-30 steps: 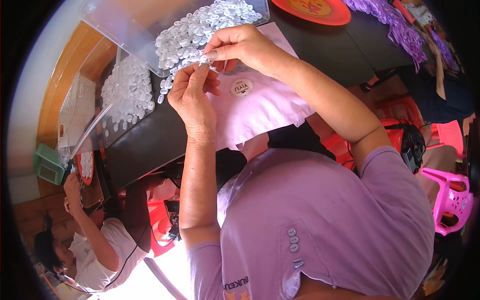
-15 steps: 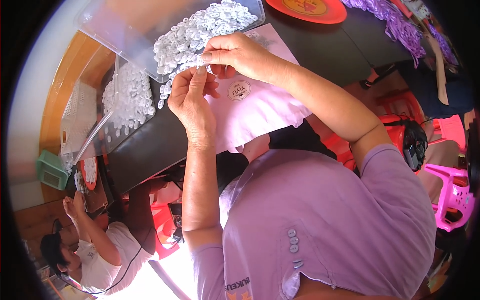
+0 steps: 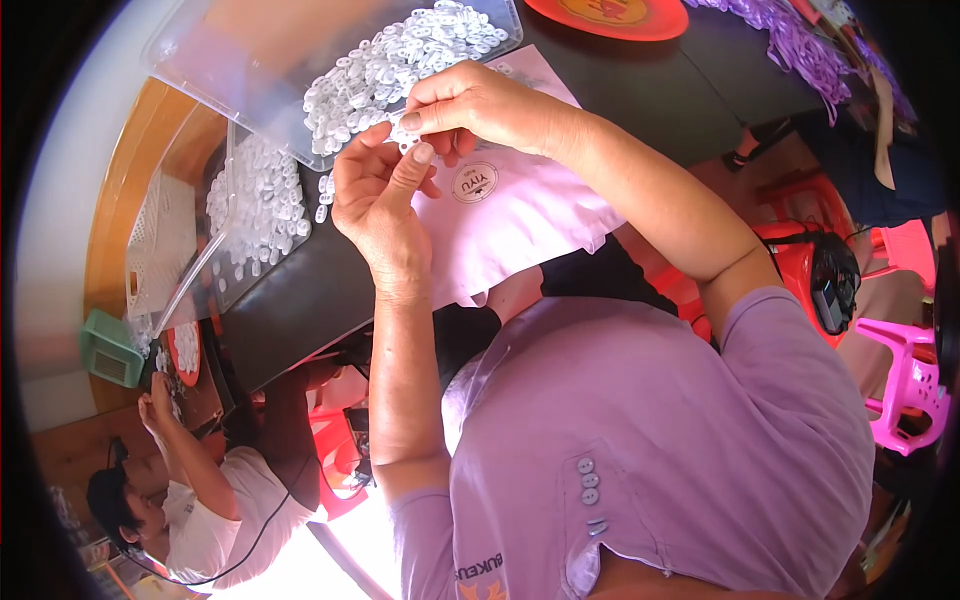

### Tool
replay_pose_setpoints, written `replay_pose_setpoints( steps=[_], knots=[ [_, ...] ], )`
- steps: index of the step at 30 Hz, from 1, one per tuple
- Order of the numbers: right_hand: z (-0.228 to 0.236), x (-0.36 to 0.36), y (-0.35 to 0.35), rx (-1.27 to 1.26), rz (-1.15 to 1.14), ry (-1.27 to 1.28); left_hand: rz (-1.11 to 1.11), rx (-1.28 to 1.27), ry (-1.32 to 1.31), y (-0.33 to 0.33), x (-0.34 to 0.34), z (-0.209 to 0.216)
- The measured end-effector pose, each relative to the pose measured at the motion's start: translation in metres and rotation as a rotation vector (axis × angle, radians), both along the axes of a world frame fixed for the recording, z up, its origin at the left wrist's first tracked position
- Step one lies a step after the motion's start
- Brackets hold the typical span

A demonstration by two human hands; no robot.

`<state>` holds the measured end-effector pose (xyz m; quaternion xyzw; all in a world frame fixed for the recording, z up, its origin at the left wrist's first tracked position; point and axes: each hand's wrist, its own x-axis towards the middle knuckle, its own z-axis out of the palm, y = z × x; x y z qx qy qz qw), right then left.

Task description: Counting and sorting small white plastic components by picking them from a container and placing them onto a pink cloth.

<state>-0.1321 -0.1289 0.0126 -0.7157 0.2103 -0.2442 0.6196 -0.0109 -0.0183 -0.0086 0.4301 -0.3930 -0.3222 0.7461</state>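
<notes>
My left hand (image 3: pixel 385 200) and my right hand (image 3: pixel 480 112) meet at the front edge of a clear plastic tub (image 3: pixel 220 100). Between their fingertips is a small white plastic piece (image 3: pixel 408 142) with dark dots. My right thumb and forefinger pinch at its upper side. Curled below it, the left fingers have the thumb against its lower side; its far side is hidden. Many small white oval pieces (image 3: pixel 370 80) with dark marks are heaped in the tub. Under my hands lies a pink cloth (image 3: pixel 530 215) with a round printed badge, hanging over the table edge.
Another heap of white pieces (image 3: pixel 260 190) lies left of the tub. The dark table (image 3: pixel 290 310) carries a red round tray (image 3: pixel 620 15) and purple strands (image 3: pixel 800 60) at the far right. A person (image 3: pixel 220 520) works at the lower left; a pink stool (image 3: pixel 905 390) stands right.
My left thumb has shifted down and right, apart from the forefinger, so more of the white piece shows. My right hand keeps its pinch and has risen slightly.
</notes>
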Motion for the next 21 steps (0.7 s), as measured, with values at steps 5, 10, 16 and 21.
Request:
replay_pose_setpoints(
  steps=[5,10,16,21],
  knots=[
    [0.0050,-0.0056,-0.0004,0.045,0.098,-0.015,-0.026,0.003,-0.050,0.0004,-0.0001,0.0003],
    [0.0056,-0.0069,0.0003,0.001,0.114,0.017,-0.008,0.001,-0.083,0.0011,0.0031,-0.0018],
    [0.0055,-0.0050,0.0007,-0.042,0.087,0.029,-0.034,-0.013,-0.022,0.0013,0.0025,-0.0011],
    [0.0042,-0.0040,0.0028,-0.037,0.076,0.020,-0.025,-0.043,-0.010,-0.0002,0.0042,-0.0023]
  ],
)
